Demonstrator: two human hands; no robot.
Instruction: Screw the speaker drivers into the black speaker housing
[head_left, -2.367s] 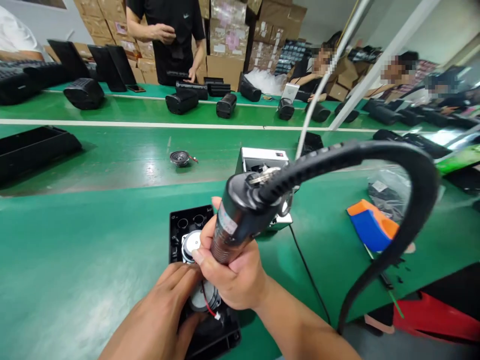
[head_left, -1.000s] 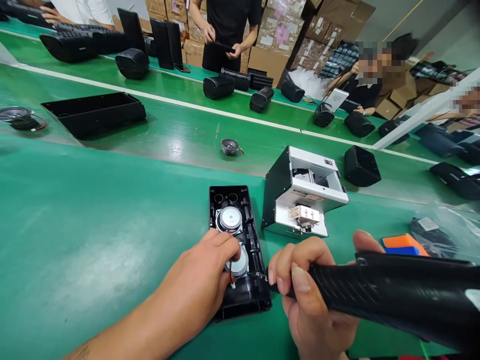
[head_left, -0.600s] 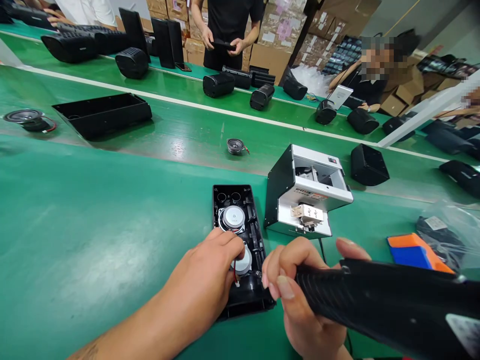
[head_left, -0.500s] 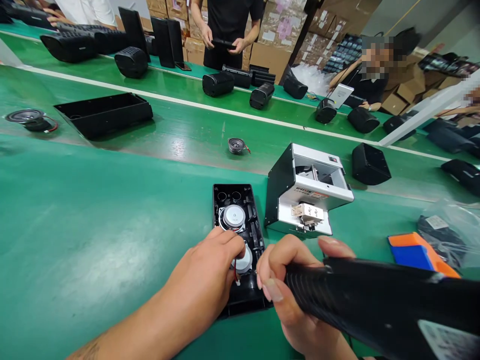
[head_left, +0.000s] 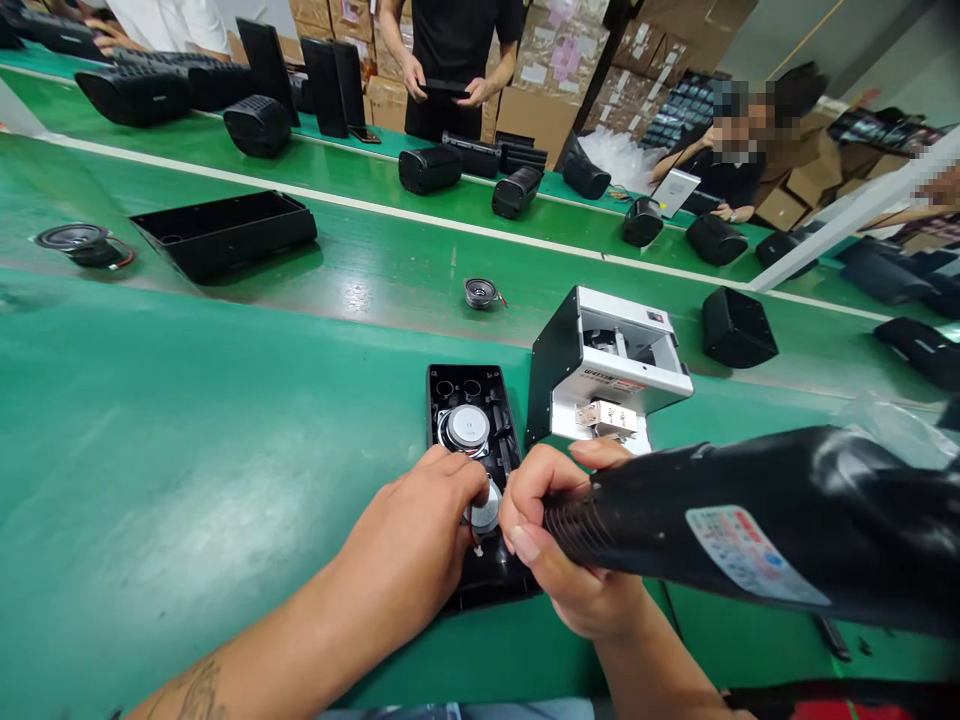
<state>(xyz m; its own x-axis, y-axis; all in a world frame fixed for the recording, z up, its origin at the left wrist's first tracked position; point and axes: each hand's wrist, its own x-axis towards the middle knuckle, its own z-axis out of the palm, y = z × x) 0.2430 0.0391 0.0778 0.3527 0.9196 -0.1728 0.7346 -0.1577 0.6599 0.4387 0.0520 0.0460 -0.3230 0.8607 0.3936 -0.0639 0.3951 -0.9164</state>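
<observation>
A black speaker housing (head_left: 499, 580) lies open side up on the green mat, with a round speaker driver (head_left: 469, 427) seated in its upper half. A second, lower speaker driver (head_left: 487, 510) is partly covered by my left hand (head_left: 424, 525). That hand's fingers close on its near left edge, beside a thin red and black wire with a white plug. My right hand (head_left: 562, 530) grips the front end of a black electric screwdriver (head_left: 675, 510), which lies slanted to the right with a label on its side. My right fingers hide the tool's tip, close to the lower driver.
A silver and black screw feeder machine (head_left: 611, 370) stands just right of the housing. Beyond it runs a green conveyor (head_left: 390, 270) carrying a small speaker driver (head_left: 481, 293), a black open case (head_left: 225, 235) and a larger driver (head_left: 79, 243). Co-workers stand across the line.
My right hand has brought the screwdriver left and its body has swung higher in view. My left hand stays on the lower driver. The nearer conveyor parts at left have shifted slightly right.
</observation>
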